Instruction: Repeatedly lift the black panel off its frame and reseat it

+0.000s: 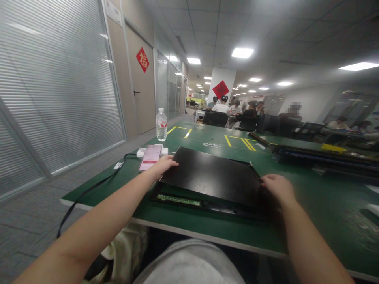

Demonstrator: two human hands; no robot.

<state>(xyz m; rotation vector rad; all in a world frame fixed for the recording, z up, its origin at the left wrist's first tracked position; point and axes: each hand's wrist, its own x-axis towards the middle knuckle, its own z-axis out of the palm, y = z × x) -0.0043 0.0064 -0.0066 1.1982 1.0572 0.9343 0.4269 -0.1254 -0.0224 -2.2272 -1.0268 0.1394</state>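
Observation:
A flat black screen panel (213, 173) lies tilted over a dark shallow frame (220, 208) on the green table. My left hand (165, 165) grips the panel's left edge, thumb on top. At the right edge my right hand (277, 188) is closed with its fingertips on the panel's rim; whether it also holds the frame beneath, I cannot tell. Along the near side of the frame a narrow green circuit board (178, 200) shows, uncovered by the panel. The rest of the frame's inside is hidden.
Beyond my left hand are a phone (151, 157) and a water bottle (161, 125). A black cable (97, 182) runs off the table's left edge. Dark flat parts (319, 157) are stacked at right. Yellow tape (240, 141) marks the green table (201, 136). People sit farther back.

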